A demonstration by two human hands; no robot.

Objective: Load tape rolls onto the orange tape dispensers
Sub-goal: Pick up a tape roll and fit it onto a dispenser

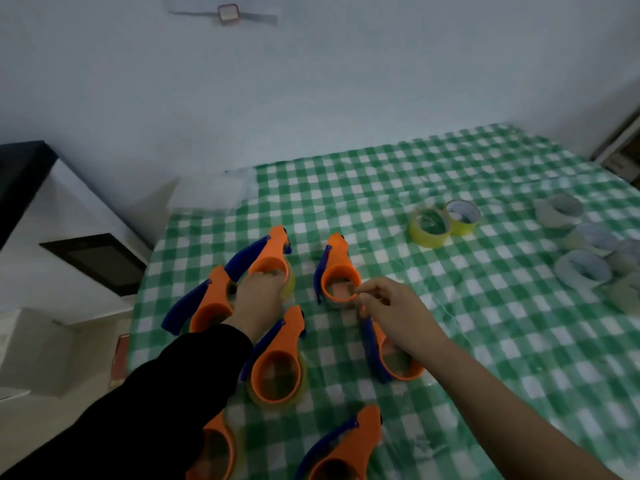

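Observation:
Several orange tape dispensers with blue handles lie on the green checked tablecloth [450, 341]. My left hand [258, 299], in a black sleeve, reaches to the far left dispenser [268, 252]; its fingers curl over the near edge of the ring, where a yellowish roll shows. My right hand [391, 313] pinches the near rim of the far middle dispenser [336, 261], whose ring sits on a roll. Two yellow tape rolls [429, 228] lie apart at the back. Several pale tape rolls [581, 271] are grouped at the right.
More dispensers lie around my arms: one at the left [207, 299], one in the middle [277, 362], one under my right wrist [398, 368], and two near the front edge [346, 445]. A white cabinet [52, 237] stands left of the table, and a wall lies behind.

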